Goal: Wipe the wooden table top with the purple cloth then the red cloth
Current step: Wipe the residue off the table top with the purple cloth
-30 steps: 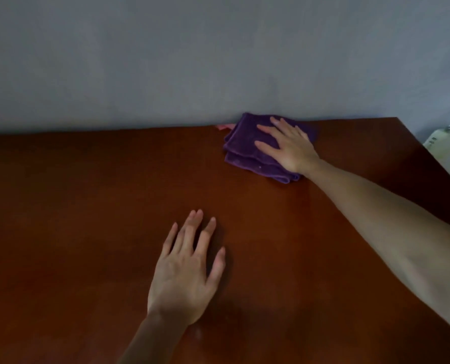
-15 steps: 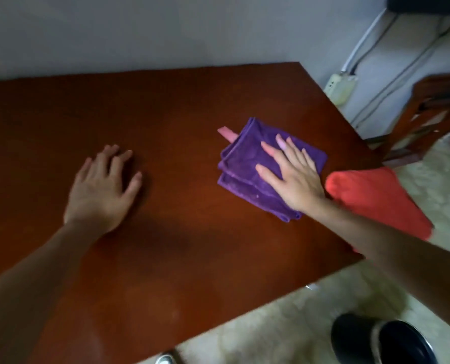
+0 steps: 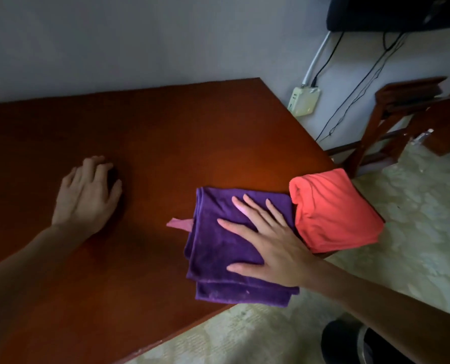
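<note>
1. We saw the wooden table top filling the left and middle of the view, its far edge against a pale wall and its right corner pointing toward the room.
2. The right hand lay flat on the purple cloth, fingers spread and straight, pressing down rather than gripping anything.
3. The purple cloth was folded in several layers and sat near the table's near right edge, its near corner reaching past that edge.
4. A small pink tag stuck out from the cloth's left side; we could read no writing on it.
5. The red cloth, also folded, lay just right of the purple one, touching it along one side and overhanging the table's right edge.
6. The left hand rested palm down on the bare wood well to the left of both cloths, fingers loosely curled at the tips and holding nothing.
7. On the far right wall hung a cream socket box with a white conduit and dark cables running up from it; we could make out no lettering there.
8. A wooden chair stood beyond the table's right corner on a pale patterned floor.
9. A dark round object showed at the near right, under the right forearm; we could not tell what it was.
</note>
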